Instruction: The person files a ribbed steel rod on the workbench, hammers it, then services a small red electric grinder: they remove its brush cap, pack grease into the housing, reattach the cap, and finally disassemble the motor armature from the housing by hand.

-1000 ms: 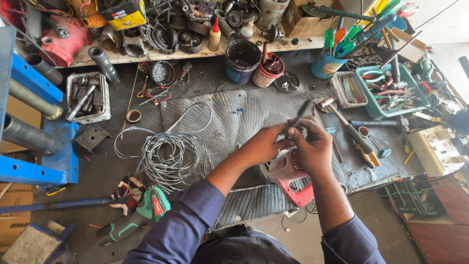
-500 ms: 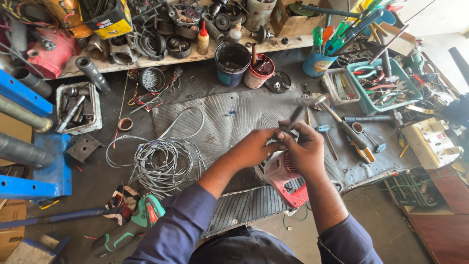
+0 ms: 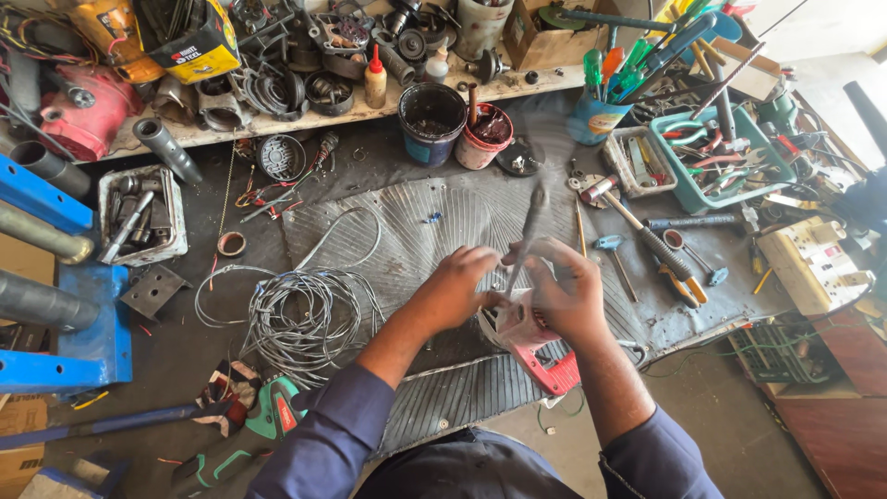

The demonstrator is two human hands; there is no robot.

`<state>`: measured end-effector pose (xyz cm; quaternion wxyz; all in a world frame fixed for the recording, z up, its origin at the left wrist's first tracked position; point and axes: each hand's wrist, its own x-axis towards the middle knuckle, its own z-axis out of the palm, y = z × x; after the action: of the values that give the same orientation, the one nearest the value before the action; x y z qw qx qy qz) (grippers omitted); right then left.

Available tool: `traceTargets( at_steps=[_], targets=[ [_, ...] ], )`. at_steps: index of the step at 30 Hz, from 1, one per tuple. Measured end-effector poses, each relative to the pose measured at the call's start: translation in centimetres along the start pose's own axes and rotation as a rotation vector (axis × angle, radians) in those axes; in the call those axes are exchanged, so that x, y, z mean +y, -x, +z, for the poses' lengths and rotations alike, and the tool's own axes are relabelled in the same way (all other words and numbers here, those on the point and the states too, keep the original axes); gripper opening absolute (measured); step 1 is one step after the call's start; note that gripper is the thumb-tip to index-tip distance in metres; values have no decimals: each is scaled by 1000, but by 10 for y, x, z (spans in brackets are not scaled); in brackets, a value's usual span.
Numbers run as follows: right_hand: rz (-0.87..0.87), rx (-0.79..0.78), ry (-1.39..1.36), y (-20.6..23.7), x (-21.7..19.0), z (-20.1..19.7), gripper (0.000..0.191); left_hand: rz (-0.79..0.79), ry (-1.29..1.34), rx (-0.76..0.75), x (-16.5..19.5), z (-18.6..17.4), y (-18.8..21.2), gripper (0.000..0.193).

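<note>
1. While you look down at the bench, your left hand [image 3: 453,291] and right hand [image 3: 565,298] meet over a red power tool housing [image 3: 536,346] that lies on the ribbed grey rubber mat [image 3: 416,231], near its front edge.
2. Your right hand is closed around the handle of a screwdriver [image 3: 528,231], its dark shaft blurred and slanting up and away from you; the tip looks to sit down in the housing, though the hands hide the exact spot.
3. Your left hand is clamped on the pale upper end of the housing, fingers curled to steady it against the mat.
4. As far as this view shows, the work is mid-way: the housing is in one piece on the mat, with no loose screws or separated halves beside it. Whether any fastener is already out cannot be told.
5. Around you: a coil of bare steel wire [image 3: 300,319] to the left, a hammer [image 3: 637,231] to the right, and a green cordless drill [image 3: 240,434] at the near edge by your left sleeve.
6. Further back stand a dark paint tin [image 3: 431,123] and a teal tray of pliers [image 3: 716,162].
</note>
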<state>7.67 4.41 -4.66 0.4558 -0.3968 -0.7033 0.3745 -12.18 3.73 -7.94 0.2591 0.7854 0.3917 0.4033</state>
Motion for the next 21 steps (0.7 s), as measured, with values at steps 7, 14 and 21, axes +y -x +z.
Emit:
traceTargets(
  at_steps=[7, 14, 21],
  targets=[
    [-129, 156, -390, -6, -5, -4, 8, 29, -83, -57, -19, 22, 24, 33],
    [-214, 676, -526, -13, -29, -69, 15, 149, -306, -106, -31, 25, 19, 15],
    [11, 507, 759, -20, 31, -99, 16, 270, -533, -321, -37, 30, -5, 6]
  ],
)
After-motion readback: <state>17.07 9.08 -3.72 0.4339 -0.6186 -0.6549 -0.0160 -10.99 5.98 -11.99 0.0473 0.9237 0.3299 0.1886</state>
